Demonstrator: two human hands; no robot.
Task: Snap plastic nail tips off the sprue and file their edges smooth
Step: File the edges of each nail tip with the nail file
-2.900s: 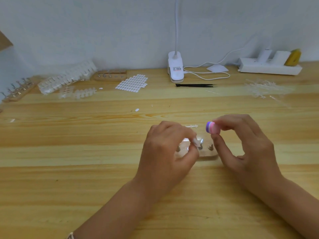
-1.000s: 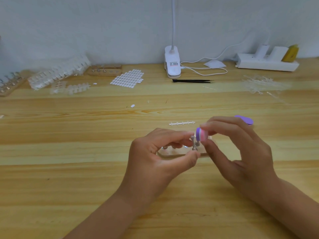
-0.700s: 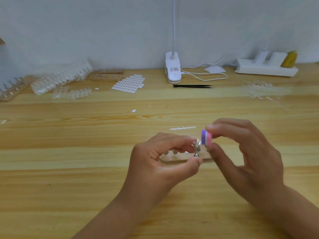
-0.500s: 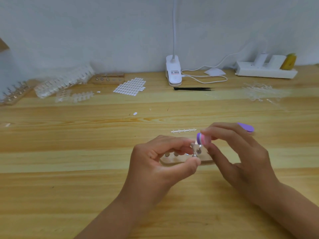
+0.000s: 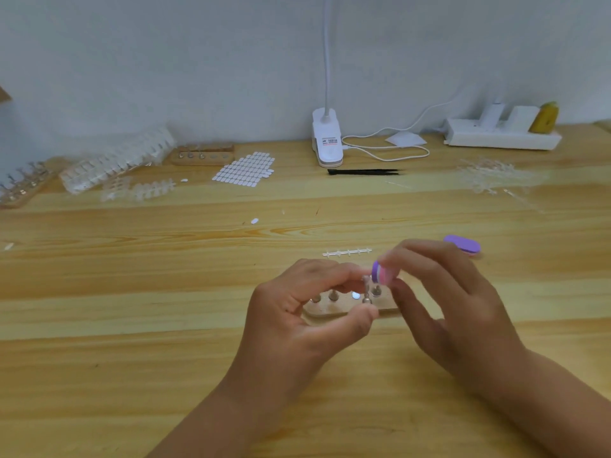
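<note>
At the far left edge a wooden block [image 5: 23, 190] set with upright pins lies on the surface [image 5: 132, 375]. Beside it clear trays [image 5: 115, 160] lean in a row, with two sprues [image 5: 139, 191] of clear nail tips just in front. Behind them sits a second block [image 5: 203, 155], then a sheet of white oval stickers [image 5: 246, 168], with one loose oval [image 5: 254, 221] nearer.

In the middle the left hand [image 5: 304, 312] pinches a metal pin [image 5: 366, 292] upright between thumb and forefinger, over a third block [image 5: 334, 310] that holds more pins. The tip [image 5: 366, 278] on top of the pin is small, pale and blurred, so its shape cannot be told. A bare sprue [image 5: 347, 252], a thin white spine with short stubs, lies just beyond the hands. At the wall stands a white clip lamp [image 5: 326, 142]. Its label carries dark print too small to read. Black tweezers [image 5: 363, 172] lie in front of it.

The right hand [image 5: 453, 302] grips a file [image 5: 380, 274], purple layer on pink, its end against the tip. A purple oval [image 5: 463, 246] shows past the knuckles, and whether it belongs to that file cannot be told. Farther right lies a heap [image 5: 489, 175] of clear sprues, and a white power strip [image 5: 496, 138] sits at the wall.
</note>
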